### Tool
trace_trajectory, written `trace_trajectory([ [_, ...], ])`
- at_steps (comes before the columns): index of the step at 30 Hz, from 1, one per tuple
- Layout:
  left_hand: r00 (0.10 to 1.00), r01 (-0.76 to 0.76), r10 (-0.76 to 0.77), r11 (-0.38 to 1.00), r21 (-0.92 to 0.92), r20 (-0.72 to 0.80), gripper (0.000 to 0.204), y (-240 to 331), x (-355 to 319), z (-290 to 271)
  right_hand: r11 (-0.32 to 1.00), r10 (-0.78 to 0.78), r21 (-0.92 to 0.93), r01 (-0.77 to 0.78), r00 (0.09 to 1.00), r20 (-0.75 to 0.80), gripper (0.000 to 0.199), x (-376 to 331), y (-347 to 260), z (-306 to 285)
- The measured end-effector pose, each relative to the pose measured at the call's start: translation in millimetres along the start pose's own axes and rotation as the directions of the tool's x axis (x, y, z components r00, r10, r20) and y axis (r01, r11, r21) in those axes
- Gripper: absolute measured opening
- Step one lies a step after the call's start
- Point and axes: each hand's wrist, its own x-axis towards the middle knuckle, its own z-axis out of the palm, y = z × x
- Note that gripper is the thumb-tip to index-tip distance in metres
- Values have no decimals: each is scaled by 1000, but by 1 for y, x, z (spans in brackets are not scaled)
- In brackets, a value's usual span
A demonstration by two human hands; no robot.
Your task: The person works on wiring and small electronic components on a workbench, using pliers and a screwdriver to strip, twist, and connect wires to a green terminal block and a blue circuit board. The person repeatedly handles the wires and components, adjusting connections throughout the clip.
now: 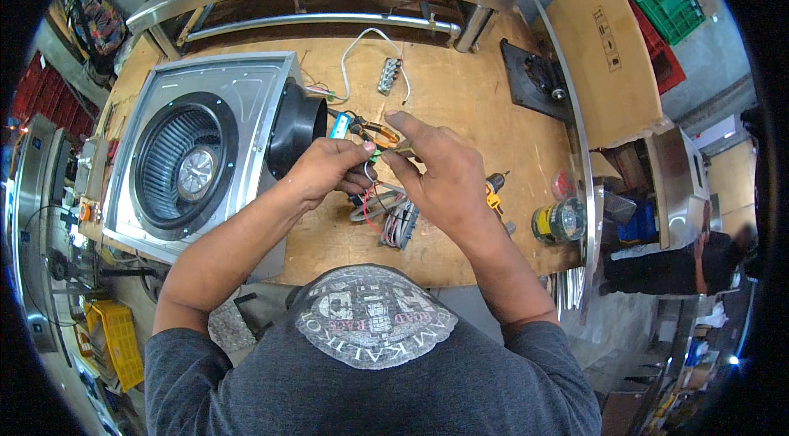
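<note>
My left hand [329, 166] is closed in a pinch at a small green piece [376, 155], perhaps a wire end or connector. Thin wires hang beneath, among them a red wire [369, 210]. Opposite, my right hand [444, 169] brings its thumb to the same spot, its index finger stretched out above; the other fingers are partly hidden but appear to pinch a wire. Just beyond the hands lie orange-handled pliers [383, 133] and a blue-and-white item [339, 125]. Below them rests a coil of grey cable [399, 224].
A metal blower housing [255, 78] with a black round outlet [300, 125] fills the left. A terminal block [389, 75] and white cable [355, 46] lie farther back. On the right are a yellow-black drill [494, 193], a jar [560, 221], a black plate [526, 78] and a metal edge [590, 189].
</note>
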Motion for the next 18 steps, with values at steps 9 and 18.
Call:
trace_trajectory([
  [9, 999, 5, -5, 1000, 18, -44, 41, -2, 2, 0, 989, -62, 136, 63, 998, -10, 42, 2, 10, 7],
  [18, 999, 27, -24, 997, 66, -40, 38, -4, 2, 0, 971, -17, 237, 6, 999, 46, 41, 1, 13, 5],
])
